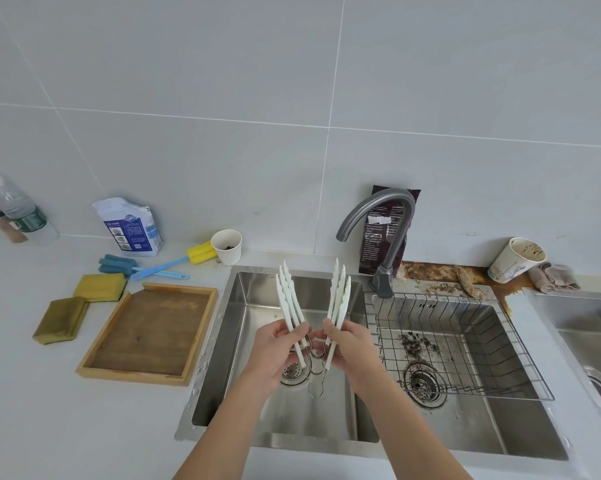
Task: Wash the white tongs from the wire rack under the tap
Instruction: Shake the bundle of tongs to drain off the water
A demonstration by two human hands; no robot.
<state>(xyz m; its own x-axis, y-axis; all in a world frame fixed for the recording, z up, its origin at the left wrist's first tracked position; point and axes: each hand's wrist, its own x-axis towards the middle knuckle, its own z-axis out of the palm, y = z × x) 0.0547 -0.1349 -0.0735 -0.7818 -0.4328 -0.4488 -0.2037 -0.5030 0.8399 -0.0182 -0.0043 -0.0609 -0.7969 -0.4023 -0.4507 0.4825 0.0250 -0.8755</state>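
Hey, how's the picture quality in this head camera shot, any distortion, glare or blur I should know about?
Head view: wide-angle bending curves the wall tile seams and tilts the water bottle at the left edge; lighting is soft and even, with weak shadows; mild sheen on the steel sink, no harsh glare; both hands, left hand and right hand, and the white tongs look reasonably sharp; bag print is unreadable.

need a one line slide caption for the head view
Left hand and right hand hold the spread white tongs over the steel sink, beside the tap and wire rack.
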